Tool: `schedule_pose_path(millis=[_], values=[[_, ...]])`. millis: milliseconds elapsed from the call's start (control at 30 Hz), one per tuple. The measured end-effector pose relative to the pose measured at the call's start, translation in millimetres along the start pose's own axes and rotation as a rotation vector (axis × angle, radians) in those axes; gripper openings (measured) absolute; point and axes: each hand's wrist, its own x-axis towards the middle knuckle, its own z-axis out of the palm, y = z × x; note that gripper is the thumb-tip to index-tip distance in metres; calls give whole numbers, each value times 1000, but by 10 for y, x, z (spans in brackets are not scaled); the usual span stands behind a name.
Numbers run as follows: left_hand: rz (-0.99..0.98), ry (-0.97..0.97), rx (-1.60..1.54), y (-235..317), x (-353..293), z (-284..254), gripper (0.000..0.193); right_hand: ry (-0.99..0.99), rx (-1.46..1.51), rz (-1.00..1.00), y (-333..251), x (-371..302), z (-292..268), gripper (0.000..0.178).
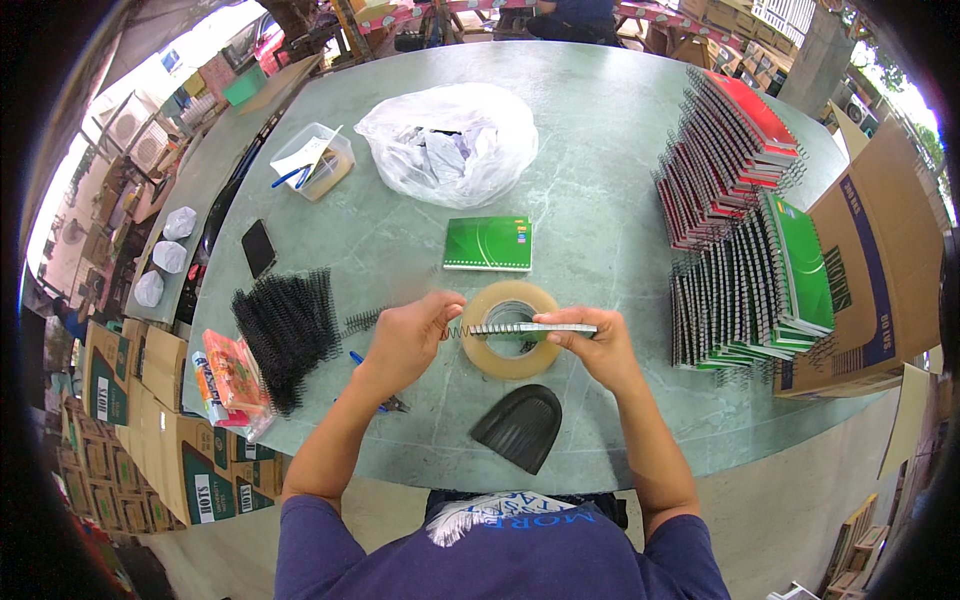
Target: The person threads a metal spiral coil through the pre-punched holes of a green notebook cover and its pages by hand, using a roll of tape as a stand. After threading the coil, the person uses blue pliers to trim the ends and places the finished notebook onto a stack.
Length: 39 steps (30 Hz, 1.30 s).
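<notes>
My right hand [604, 348] grips a thin notebook [567, 328], held edge-on over a large roll of clear tape [484, 360]. A black spiral binding coil [457, 333] runs along the notebook's holed edge and sticks out at its left end. There my left hand [404, 338] pinches the coil between thumb and fingers. Just beyond the roll, a green notebook [487, 243] with a row of holes lies flat. To the left of my left hand are a loose coil [362, 320] and a heap of black coils [288, 335].
Spiral-bound notebooks stand stacked at right, red [725, 150] behind green [750, 280], beside a cardboard box [865, 270]. Nearer me lies a black ridged piece [520, 425]. Pliers [396, 403] show partly past my left forearm. A phone [258, 248], plastic tub [325, 175] and white bag [450, 145] lie farther off.
</notes>
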Motion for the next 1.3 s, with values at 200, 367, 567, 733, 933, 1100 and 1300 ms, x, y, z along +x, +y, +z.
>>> schedule_pose_path(millis=[200, 367, 567, 733, 933, 1100, 1300], values=[[7, -36, 153, 38, -6, -32, 22, 38, 46, 47, 4, 16, 28, 21], [-44, -28, 97, 117, 42, -53, 21, 36, 29, 27, -21, 27, 55, 21], [-285, -241, 141, -72, -21, -74, 26, 32, -18, -28, -6, 40, 102, 22], [221, 189, 478, 226, -169, 194, 31, 54, -21, -22, 14, 15, 102, 19], [-96, -282, 215, 530, -740, 826, 46, 138, -9, -85, 43, -2, 153, 16], [-241, 51, -130, 522, -344, 296, 37, 171, 0, 5, 42, -12, 171, 13], [14, -71, 164, 420, -207, 248, 24, 222, 86, -84, 114, -20, 265, 13]])
